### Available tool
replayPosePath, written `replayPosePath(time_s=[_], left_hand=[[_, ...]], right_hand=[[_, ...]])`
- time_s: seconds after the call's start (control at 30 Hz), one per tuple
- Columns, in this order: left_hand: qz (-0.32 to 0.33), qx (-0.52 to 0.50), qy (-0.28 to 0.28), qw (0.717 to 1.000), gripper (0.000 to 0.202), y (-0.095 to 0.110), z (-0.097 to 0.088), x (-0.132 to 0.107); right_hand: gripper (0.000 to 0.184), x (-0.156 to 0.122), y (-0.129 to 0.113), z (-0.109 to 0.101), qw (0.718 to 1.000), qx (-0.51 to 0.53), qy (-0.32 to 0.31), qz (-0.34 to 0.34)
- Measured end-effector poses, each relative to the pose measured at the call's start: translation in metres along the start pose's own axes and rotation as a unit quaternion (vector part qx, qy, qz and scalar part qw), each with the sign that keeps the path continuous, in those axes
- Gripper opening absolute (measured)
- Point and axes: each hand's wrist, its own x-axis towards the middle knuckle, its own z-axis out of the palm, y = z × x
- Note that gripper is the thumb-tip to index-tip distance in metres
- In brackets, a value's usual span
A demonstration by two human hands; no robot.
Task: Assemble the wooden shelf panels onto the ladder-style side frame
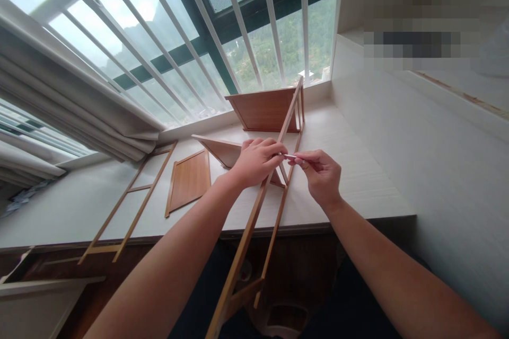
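Head view: left hand (258, 161) closed around wooden frame rail (249, 228); right hand (320, 172) pinches thin metal tool (289, 156) just beside it.

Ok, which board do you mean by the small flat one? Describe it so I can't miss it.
Start at the white window sill under the barred window. Just left of the left hand, which grips the tilted frame, the small panel lies between the ladder frame and the propped board. It is the only solid brown board lying flat.
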Motion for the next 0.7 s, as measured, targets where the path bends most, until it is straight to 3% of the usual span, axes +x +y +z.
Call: replayPosePath(time_s=[0.7], left_hand=[[0.002,0.007,-0.002,1.0,0.026,0.0013,-0.0015,-0.0003]], right_hand=[[0.013,0.0028,-0.0044,0.0014,1.0,0.006,0.004,0.012]])
